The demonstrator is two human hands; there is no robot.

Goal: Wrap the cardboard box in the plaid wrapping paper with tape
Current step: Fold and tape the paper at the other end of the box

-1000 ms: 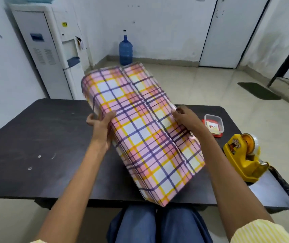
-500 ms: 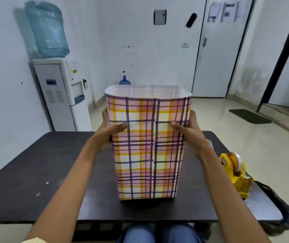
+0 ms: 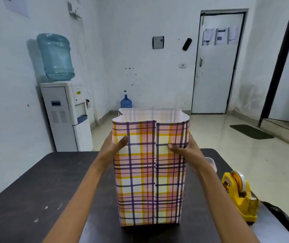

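We have the box standing on end toward the near edge of the desk [image 3: 43, 190], hidden inside a sleeve of plaid paper [image 3: 140, 181] whose overlap seam runs down the face toward us. The top of the sleeve gapes open, so the step in hand, as we judge it, is closing this end. To do it well we should set the parcel square and check that the overhang is even all round. Then we press the side walls in against the box end to form crisp flaps before folding the near and far walls down — soft creases will likely leave a baggy end. The tape dispenser [image 3: 236, 193] sits on the desk to our right, near enough for one hand to reach while the other pins the fold.

Our left hand [image 3: 115, 146] and right hand [image 3: 184, 149] are well apart, one clamped on each side of the paper at its upper part — thumbs on the near face, fingers round the sides and out of sight. Both forearms reach forward over the desk.
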